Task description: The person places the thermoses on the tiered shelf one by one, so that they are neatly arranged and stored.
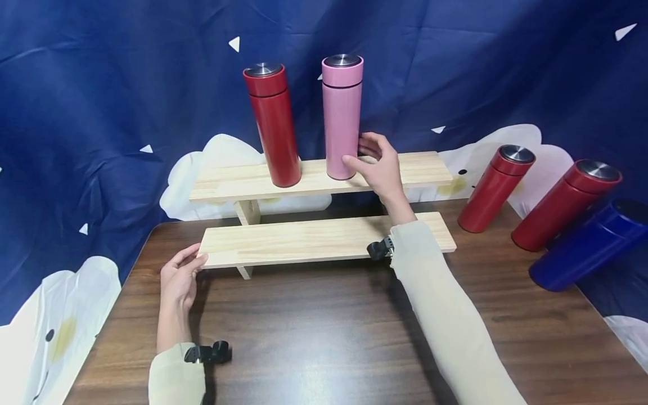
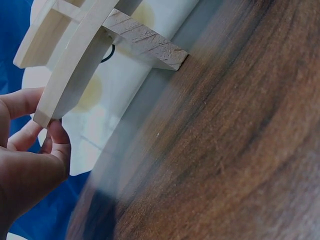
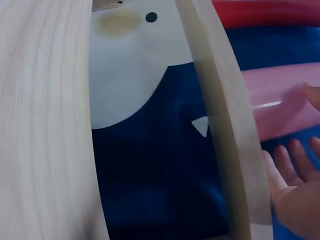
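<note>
A pink thermos bottle [image 1: 342, 121] stands upright on the upper board of a two-step wooden shelf [image 1: 223, 179]. My right hand [image 1: 379, 169] is at the bottle's lower right side, its thumb over the pink surface. In the right wrist view, the fingers [image 3: 295, 160] lie slightly apart from the bottle; whether the thumb presses on it I cannot tell. To the left, a red thermos bottle [image 1: 275, 132] shares the upper board. My left hand [image 1: 179, 278] pinches the left end of the lower board, as the left wrist view shows at the board's corner [image 2: 46, 112].
On the table's right side stand two more red thermos bottles [image 1: 493, 194] and a dark blue one [image 1: 582, 250]. Brown wood-grain table [image 1: 304, 332] stretches in front of the shelf. Behind hangs a blue curtain [image 1: 126, 84] with white printed shapes.
</note>
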A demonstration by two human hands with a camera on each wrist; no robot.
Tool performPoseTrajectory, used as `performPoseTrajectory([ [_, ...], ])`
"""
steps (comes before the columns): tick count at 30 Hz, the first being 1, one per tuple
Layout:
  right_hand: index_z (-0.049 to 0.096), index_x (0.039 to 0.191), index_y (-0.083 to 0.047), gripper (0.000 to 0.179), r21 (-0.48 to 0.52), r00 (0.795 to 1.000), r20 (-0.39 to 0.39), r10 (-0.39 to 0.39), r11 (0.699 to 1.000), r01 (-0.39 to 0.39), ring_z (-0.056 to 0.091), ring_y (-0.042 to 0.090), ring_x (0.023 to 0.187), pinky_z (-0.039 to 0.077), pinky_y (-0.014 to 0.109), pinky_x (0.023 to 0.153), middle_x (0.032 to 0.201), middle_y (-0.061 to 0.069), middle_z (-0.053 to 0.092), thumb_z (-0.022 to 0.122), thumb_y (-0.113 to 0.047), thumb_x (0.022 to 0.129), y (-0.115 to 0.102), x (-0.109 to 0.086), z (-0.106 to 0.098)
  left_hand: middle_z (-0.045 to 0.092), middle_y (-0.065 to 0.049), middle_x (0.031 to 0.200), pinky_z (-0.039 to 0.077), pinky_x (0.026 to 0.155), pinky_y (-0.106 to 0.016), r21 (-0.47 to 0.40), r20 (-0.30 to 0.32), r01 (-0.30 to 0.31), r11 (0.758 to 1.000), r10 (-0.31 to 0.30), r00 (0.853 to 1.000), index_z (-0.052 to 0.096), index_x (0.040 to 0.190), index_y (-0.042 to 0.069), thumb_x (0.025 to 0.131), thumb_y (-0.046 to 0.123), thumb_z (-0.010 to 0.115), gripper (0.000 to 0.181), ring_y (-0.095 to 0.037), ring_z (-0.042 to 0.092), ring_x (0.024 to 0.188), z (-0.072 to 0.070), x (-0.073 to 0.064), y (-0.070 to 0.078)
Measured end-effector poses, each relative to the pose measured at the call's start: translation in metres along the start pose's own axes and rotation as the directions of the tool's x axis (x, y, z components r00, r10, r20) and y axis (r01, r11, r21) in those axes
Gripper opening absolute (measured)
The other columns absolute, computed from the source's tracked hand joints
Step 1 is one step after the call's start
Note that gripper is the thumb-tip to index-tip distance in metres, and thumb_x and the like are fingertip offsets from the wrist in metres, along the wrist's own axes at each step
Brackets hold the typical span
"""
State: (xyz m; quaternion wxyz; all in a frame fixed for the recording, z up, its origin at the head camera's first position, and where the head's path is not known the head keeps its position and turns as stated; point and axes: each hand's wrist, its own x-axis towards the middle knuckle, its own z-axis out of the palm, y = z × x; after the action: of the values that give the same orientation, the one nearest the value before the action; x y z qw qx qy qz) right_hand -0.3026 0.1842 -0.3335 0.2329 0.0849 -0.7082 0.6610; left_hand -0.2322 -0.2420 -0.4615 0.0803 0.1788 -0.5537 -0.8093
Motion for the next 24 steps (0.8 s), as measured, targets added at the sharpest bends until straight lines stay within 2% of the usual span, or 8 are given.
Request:
performPoseTrajectory([
  [3, 0.054, 0.131, 0.010, 0.060, 0.039, 0.998, -0.038, -0.047, 0.998, 0.049, 0.057, 0.042, 0.119, 0.043, 0.044, 0.108, 0.129, 0.028, 0.059, 0.082, -0.002, 0.079, -0.003, -0.002, -0.007, 0.065, -0.005, 0.089, 0.051, 0.065, -0.019, -0.002, 0.001, 0.001, 1.000, -0.001, 1.000, 0.076, 0.102, 0.001, 0.085, -0.018, 0.069, 0.027, -0.014, 0.063, 0.078, 0.000, 0.000, 0.000],
  [8, 0.054, 0.129, 0.013, 0.056, 0.047, 0.993, -0.092, -0.075, 0.996, 0.080, 0.058, 0.043, 0.115, 0.043, 0.043, 0.108, 0.127, 0.033, 0.059, 0.079, 0.003, 0.081, -0.007, -0.006, -0.020, 0.065, -0.006, 0.089, 0.051, 0.065, -0.019, -0.007, 0.006, -0.005, 1.000, 0.005, 1.000, 0.075, 0.104, 0.000, 0.085, -0.019, 0.068, 0.027, -0.014, 0.062, 0.078, 0.001, 0.001, 0.000],
  [10, 0.053, 0.131, 0.013, 0.055, 0.036, 0.993, -0.105, -0.057, 0.997, 0.061, 0.059, 0.039, 0.115, 0.046, 0.041, 0.104, 0.127, 0.030, 0.061, 0.077, 0.002, 0.083, -0.008, -0.007, -0.025, 0.065, -0.005, 0.089, 0.050, 0.064, -0.019, -0.007, 0.003, -0.009, 1.000, 0.009, 1.000, 0.075, 0.104, -0.001, 0.085, -0.019, 0.068, 0.027, -0.014, 0.062, 0.078, 0.001, 0.001, 0.000],
  [15, 0.053, 0.132, 0.011, 0.054, 0.036, 0.992, -0.122, -0.027, 0.999, 0.032, 0.058, 0.039, 0.118, 0.052, 0.027, 0.092, 0.124, 0.022, 0.063, 0.075, 0.001, 0.085, -0.008, -0.012, -0.037, 0.064, -0.005, 0.090, 0.050, 0.065, -0.019, -0.004, -0.002, -0.009, 1.000, 0.009, 1.000, 0.076, 0.103, 0.001, 0.085, -0.018, 0.069, 0.027, -0.014, 0.062, 0.079, 0.000, 0.000, 0.001],
  [20, 0.056, 0.130, 0.007, 0.051, 0.061, 0.985, -0.166, -0.035, 0.997, 0.046, 0.060, 0.035, 0.115, 0.052, 0.025, 0.091, 0.125, 0.024, 0.063, 0.078, 0.000, 0.084, -0.010, -0.017, -0.049, 0.063, -0.005, 0.090, 0.051, 0.065, -0.019, -0.008, -0.003, -0.001, 1.000, 0.001, 1.000, 0.076, 0.101, 0.002, 0.085, -0.018, 0.069, 0.027, -0.014, 0.062, 0.079, -0.001, -0.001, 0.000],
  [24, 0.060, 0.127, 0.005, 0.049, 0.059, 0.973, -0.223, -0.055, 0.996, 0.070, 0.062, 0.030, 0.111, 0.053, 0.024, 0.088, 0.120, 0.020, 0.066, 0.080, 0.001, 0.082, -0.012, -0.021, -0.061, 0.064, -0.004, 0.090, 0.050, 0.064, -0.018, 0.020, -0.003, -0.023, 1.000, 0.023, 1.000, 0.074, 0.104, 0.001, 0.085, -0.018, 0.069, 0.027, -0.013, 0.061, 0.078, 0.000, 0.000, -0.001],
])
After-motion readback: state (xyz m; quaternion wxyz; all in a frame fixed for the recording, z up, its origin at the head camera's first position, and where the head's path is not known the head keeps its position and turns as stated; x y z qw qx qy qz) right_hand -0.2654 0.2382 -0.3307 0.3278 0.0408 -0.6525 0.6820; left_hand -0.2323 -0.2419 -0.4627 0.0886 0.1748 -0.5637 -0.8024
